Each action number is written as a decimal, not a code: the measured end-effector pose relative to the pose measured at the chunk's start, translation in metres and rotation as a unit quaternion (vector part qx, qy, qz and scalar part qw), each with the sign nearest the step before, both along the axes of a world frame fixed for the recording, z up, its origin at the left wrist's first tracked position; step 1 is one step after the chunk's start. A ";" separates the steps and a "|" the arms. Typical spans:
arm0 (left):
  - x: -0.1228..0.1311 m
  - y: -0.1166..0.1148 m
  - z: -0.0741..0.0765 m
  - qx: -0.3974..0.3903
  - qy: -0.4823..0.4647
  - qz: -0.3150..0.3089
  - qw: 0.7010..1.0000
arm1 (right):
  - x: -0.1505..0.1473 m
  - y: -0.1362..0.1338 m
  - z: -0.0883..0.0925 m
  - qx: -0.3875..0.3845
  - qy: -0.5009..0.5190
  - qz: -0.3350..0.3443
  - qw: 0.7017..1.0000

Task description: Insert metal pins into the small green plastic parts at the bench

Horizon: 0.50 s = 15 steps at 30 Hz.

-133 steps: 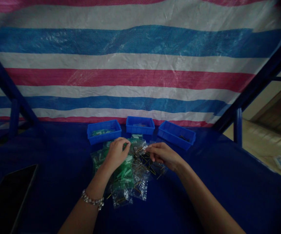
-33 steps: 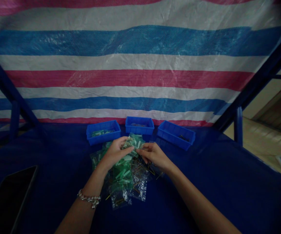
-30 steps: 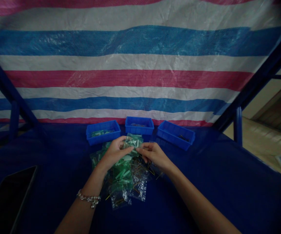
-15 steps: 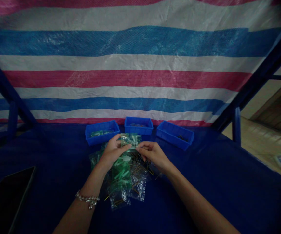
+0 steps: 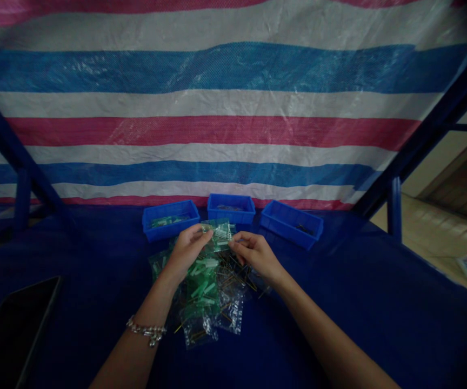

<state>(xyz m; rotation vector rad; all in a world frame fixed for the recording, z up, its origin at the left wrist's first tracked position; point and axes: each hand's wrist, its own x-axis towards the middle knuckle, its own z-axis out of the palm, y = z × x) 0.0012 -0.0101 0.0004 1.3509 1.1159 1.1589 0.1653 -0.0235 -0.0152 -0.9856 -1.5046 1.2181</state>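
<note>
From my end of the feed, the main change is in the grip. Half a second ago the left thumb lay low on the bag (image 5: 222, 232); now it sits higher, by the upper left edge. The left hand (image 5: 188, 251) pinches that edge between thumb and fingers, while the right hand (image 5: 260, 256) has thumb and finger pinched at the lower right edge, almost where they were. A few seconds back, the right fingers were at a clear bag instead.

I read this as a switch to green stock, with the bag being handled at both edges; I can't tell whether its mouth is open. Pale strips show through it.

The bag is held above the far end of the heap, just in front of the middle tray (image 5: 231, 217). Below the hands, green packs (image 5: 203, 283), clear packs (image 5: 201, 327) and thin rods (image 5: 252, 282) lie on the tabletop (image 5: 339, 281), seemingly undisturbed. The left tray (image 5: 172, 232), with green pieces inside, and the right tray (image 5: 286, 233), with small dark ones, stand as before.
</note>
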 end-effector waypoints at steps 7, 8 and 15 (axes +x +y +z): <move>-0.001 -0.001 0.000 -0.014 -0.029 -0.041 0.999 | 0.000 0.001 -0.003 0.000 0.011 -0.010 1.000; -0.001 -0.001 0.001 -0.014 -0.027 -0.039 0.999 | -0.001 0.001 -0.003 0.000 0.013 -0.011 1.000; -0.002 -0.001 0.000 -0.018 -0.020 -0.037 0.999 | 0.001 0.004 -0.007 0.012 0.008 -0.011 1.000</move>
